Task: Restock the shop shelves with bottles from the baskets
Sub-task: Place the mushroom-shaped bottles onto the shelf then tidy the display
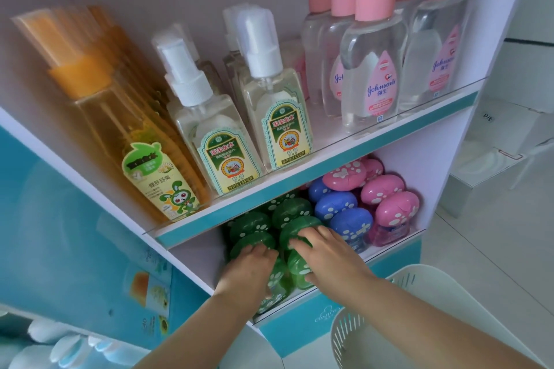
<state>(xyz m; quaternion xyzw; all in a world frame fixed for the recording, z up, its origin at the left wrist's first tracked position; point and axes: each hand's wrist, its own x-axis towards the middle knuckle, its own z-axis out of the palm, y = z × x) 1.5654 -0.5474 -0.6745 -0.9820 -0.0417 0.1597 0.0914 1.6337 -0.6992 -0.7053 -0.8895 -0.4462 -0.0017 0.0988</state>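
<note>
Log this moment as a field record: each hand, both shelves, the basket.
left hand: lies over the front green spotted mushroom-cap bottles; grip unclear
right hand: fingers and thumb curled round one green mushroom-cap bottle
lower shelf: green, blue mushroom-cap bottles, pink mushroom-cap bottles, left to right
upper shelf: orange-capped amber bottles, white-pump clear spray bottles, pink-capped clear oil bottles
basket: white slotted plastic, lower right, contents hidden
</note>
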